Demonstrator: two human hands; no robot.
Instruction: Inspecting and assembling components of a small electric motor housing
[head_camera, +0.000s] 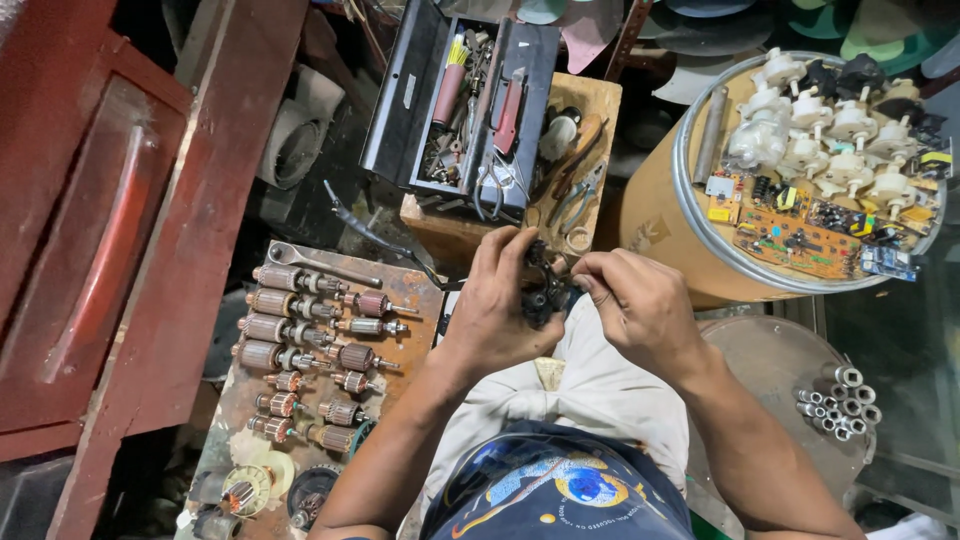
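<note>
- Gripping a small black motor part (543, 285) above the lap, the left hand (497, 305) is curling around it while the right hand (638, 305) is pinching its edge.
- Lying open behind, a black toolbox (400, 110) is holding pliers and screwdrivers.
- Sitting on a drum lid (700, 215), circuit boards (800, 235) are crowding white plastic parts (830, 125), roughly ten.

Between both hands, the small motor part (543, 290) is dull black, plastic by the look of it. At nine o'clock, armatures (300, 335) show coppery windings and bright steel shafts on a rusty, rough metal plate (410, 290). At twelve, a matt black metal toolbox (400, 110) on a bare wooden block (590, 105). At two, glossy white plastic gears (830, 130), brown circuit boards (800, 240).
</note>
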